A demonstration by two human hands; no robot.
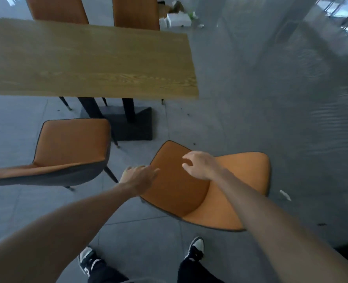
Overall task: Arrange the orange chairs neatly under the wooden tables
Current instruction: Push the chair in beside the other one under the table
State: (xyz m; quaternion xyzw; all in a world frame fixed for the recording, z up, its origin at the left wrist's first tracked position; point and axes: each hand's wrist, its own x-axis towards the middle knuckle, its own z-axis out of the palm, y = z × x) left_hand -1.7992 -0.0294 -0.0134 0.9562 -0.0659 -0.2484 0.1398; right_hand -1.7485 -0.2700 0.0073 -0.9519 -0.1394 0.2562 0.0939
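Note:
An orange chair (236,180) stands askew on the floor in front of me, well out from the wooden table (87,62). My left hand (138,174) reaches to the seat's left edge with fingers spread. My right hand (199,164) hovers over the seat with fingers curled apart, holding nothing. A second orange chair (71,144) stands to the left, pulled back from the table's near edge. Two more orange chairs (58,9) (136,13) sit at the table's far side, only their backs visible.
The table rests on a black pedestal base (136,127) on grey floor tiles. White boxes and litter (179,19) lie at the back. Small debris dots the floor. My shoes (195,250) show at the bottom. Open floor lies to the right.

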